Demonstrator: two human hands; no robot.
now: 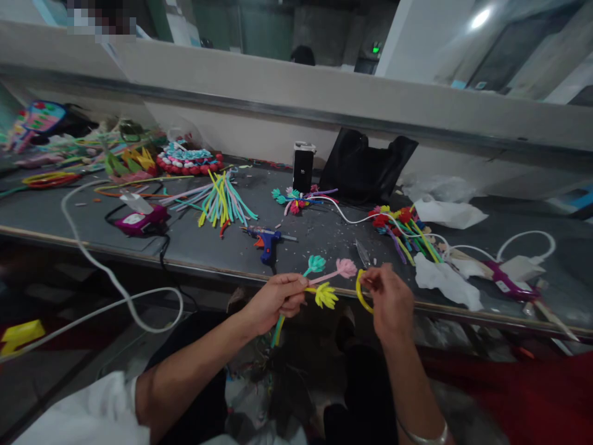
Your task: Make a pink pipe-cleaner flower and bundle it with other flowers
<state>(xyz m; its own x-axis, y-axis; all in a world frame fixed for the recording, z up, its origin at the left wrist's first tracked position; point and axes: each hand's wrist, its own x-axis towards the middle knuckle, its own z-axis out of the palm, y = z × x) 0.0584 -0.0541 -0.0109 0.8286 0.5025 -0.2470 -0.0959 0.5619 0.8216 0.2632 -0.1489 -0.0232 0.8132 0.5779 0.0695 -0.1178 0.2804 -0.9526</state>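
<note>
My left hand (282,295) is closed round the stems of several pipe-cleaner flowers, held just off the table's front edge. Their heads fan out to the right: a teal flower (317,264), a pink flower (346,267) and a yellow flower (326,296). Green and yellow stem ends hang below the fist. To the right, my right hand (388,300) pinches a yellow pipe cleaner (363,295) bent into a curve, apart from the flowers. On the table behind lie a blue glue gun (267,242) and a small pair of scissors or snips (362,253), partly hard to make out.
Loose pipe cleaners (225,201) lie in a bundle at centre left. Finished flowers (296,201) rest before a black box (304,167) and a black bag (368,165). Purple power strips (141,220) with white cables, crumpled white paper (447,281) and more flowers (402,222) share the table.
</note>
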